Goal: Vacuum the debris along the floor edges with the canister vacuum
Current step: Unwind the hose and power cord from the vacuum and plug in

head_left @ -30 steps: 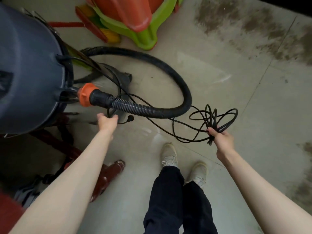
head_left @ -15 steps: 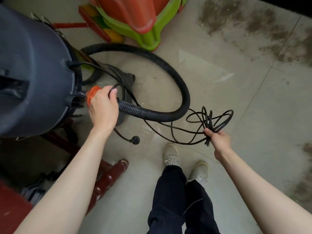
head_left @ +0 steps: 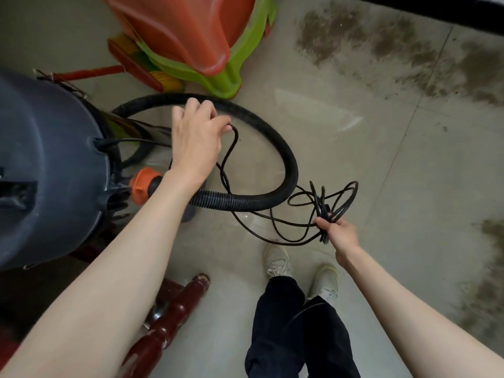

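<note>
My right hand (head_left: 338, 232) grips the bundled cord (head_left: 326, 207) by my shoes. My left hand's (head_left: 195, 135) fingers pinch a cord strand above the hose (head_left: 275, 148) loop. The vacuum (head_left: 46, 165) stands at my left; debris (head_left: 381, 42) lies farther off.

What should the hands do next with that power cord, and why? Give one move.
Probably draw the strand pinched by the left hand across to the bundle in the right hand: the power cord lies looped across the hose, not yet untangled from it.
</note>
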